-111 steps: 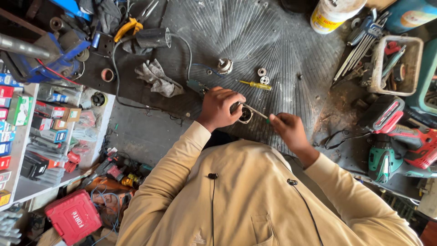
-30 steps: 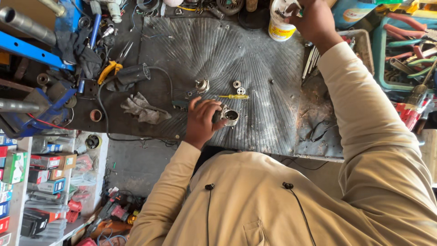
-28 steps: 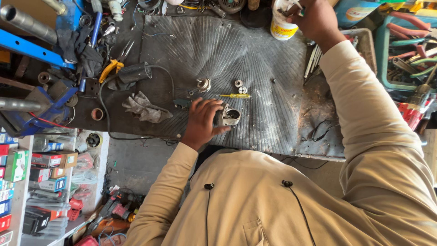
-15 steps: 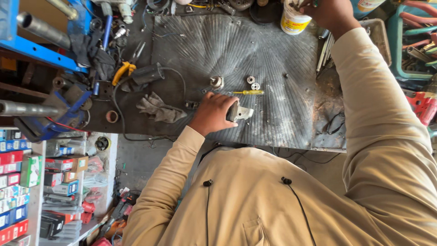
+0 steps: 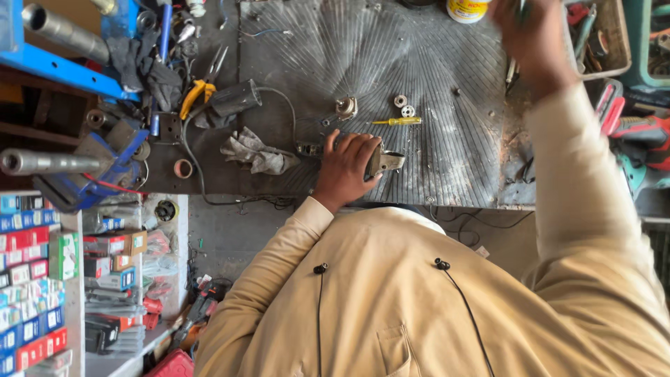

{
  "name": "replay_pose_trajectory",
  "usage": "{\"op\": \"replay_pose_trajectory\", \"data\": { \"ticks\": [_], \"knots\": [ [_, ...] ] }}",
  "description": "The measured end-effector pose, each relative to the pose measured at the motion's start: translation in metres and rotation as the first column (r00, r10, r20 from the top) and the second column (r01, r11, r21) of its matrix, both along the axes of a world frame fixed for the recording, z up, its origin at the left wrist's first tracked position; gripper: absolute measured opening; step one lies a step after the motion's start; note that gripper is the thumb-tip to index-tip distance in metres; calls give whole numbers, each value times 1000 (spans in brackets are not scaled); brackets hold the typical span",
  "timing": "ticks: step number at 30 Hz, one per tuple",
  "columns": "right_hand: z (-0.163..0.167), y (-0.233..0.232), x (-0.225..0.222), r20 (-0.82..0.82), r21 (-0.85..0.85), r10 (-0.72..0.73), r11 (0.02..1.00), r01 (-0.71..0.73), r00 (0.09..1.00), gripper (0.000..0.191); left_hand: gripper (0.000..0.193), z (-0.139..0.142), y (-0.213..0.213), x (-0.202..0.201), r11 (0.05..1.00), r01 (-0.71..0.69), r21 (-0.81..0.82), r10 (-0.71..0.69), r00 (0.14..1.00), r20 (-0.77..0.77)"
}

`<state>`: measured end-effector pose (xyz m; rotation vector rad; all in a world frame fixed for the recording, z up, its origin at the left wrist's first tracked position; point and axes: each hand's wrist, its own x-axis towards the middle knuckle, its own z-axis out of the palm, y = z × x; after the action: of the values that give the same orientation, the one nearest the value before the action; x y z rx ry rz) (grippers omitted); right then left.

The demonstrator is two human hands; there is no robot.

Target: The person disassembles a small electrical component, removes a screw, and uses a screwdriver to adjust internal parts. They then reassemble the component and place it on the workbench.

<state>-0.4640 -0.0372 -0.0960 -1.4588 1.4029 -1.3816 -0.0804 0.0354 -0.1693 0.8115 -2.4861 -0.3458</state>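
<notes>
Item: grey metal tool part (image 5: pixel 382 162), near tabletop (image 5: pixel 419 63) front edge, long axis approx. left-right, metal nose pointing right.
Left hand (image 5: pixel 345 166): wrapped over part from left/near side, fingers closed on it; nearer hand by far.
Right hand (image 5: pixel 534 31): blurred, up at far right beside white can (image 5: pixel 467 10) and tray (image 5: pixel 614 42); grip can't be told; well apart from part.
Beyond part: yellow screwdriver (image 5: pixel 396 121), two small white rings (image 5: pixel 403 106), rag (image 5: pixel 257 152) to left.
</notes>
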Motion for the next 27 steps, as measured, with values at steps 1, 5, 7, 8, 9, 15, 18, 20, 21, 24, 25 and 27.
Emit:
{"op": "replay_pose_trajectory", "data": {
  "ticks": [1,5,7,8,9,15,18,20,21,24,25,27],
  "knots": [
    [-4,21,16,575,99,11,992,-82,818,15,86,0,1,-2,1000,-16,16,16,1000,8],
    [-15,115,74,-13,250,285,929,-273,958,38,94,6,-8,-4,996,15,88,-16,1000,11],
    [-29,140,101,99,273,312,905,-327,945,17,92,9,-13,-5,988,20,151,-26,999,38],
    [-37,145,110,76,289,315,901,-323,946,15,91,10,-16,-6,984,24,177,-33,998,51],
    [-45,150,119,93,350,295,885,-308,951,14,92,10,-16,-8,987,6,160,-15,998,58],
    [-67,138,136,-424,116,266,964,-239,866,19,97,5,-10,-17,992,-97,84,91,993,71],
    [-56,132,138,-554,82,273,958,-274,787,21,97,3,-9,-16,988,-99,116,93,994,55],
    [-46,129,138,-610,97,302,946,-310,732,24,99,2,-9,-15,988,-105,110,99,993,61],
    [-41,127,138,-634,84,309,939,-335,709,27,99,2,-9,-15,987,-112,112,106,993,58],
    [-31,118,138,-695,68,328,916,-396,639,31,100,1,-11,-16,988,-116,107,111,993,51],
    [-29,117,138,-709,78,344,906,-417,615,32,100,1,-11,-16,987,-119,112,113,992,58],
    [-28,113,139,-718,55,349,891,-451,602,30,100,-1,-12,-16,984,-127,125,118,990,72]
  ]
}}
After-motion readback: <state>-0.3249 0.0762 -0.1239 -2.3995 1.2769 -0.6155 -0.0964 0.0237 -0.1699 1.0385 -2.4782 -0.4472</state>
